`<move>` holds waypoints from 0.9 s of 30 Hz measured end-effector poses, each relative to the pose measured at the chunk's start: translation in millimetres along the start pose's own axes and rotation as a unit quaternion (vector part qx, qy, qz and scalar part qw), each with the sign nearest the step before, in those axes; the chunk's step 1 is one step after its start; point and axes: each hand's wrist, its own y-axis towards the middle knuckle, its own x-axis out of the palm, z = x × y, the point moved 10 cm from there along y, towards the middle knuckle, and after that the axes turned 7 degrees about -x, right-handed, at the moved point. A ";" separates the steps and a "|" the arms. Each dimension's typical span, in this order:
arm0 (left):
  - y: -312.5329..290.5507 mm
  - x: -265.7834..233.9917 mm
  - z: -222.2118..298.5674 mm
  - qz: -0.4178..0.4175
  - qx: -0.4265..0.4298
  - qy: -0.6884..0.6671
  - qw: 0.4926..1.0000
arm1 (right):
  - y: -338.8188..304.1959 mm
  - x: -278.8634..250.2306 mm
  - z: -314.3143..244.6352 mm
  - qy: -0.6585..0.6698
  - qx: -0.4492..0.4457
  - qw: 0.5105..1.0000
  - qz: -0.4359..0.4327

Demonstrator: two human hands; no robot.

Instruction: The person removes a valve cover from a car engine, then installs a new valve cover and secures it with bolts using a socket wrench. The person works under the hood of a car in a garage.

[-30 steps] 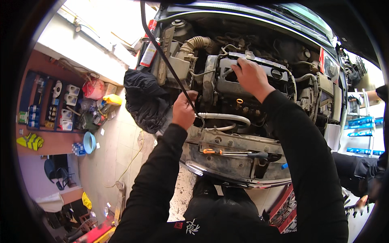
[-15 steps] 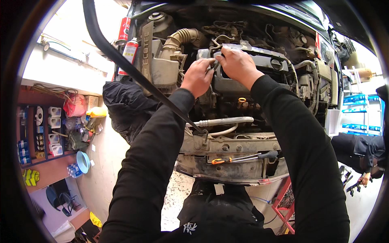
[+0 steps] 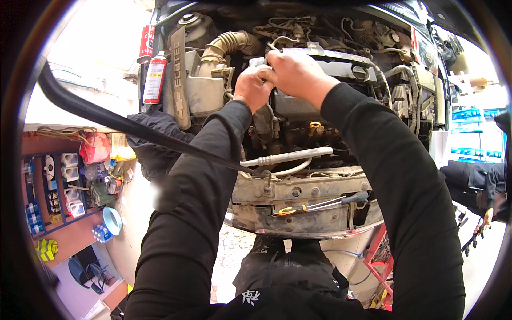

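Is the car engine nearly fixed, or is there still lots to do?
Looks midway. Done: the hood is propped on its black prop rod and the engine cover leans at the side, off the engine. In hand: the left hand and right hand grip a part on top of the engine. Left: the cover is unfitted, and a screwdriver lies on the front crossmember.

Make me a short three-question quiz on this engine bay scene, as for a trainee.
1. True or false: both hands meet at the grey engine cover.
2. Which lies on the front crossmember? A) hammer B) screwdriver C) funnel
3. What colour are the two spray cans at the bay's left edge?

Key
1. True: left hand and right hand touch there.
2. B, the screwdriver.
3. Red: spray cans.
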 end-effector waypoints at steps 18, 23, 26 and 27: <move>9.0 4.2 -13.6 0.000 -0.047 0.004 0.999 | 10.7 -10.9 -10.0 -0.026 -0.063 0.994 -0.090; 3.6 17.0 -21.9 -0.119 -0.095 -0.017 0.988 | 6.5 -13.4 -18.6 0.003 -0.142 0.985 -0.097; 4.7 14.0 -22.2 -0.093 -0.083 0.012 0.992 | 10.1 -18.8 -7.5 0.010 -0.058 0.996 -0.070; 3.7 14.7 -24.0 -0.088 -0.088 0.006 0.992 | 10.4 -16.8 -5.6 -0.002 -0.040 0.996 -0.082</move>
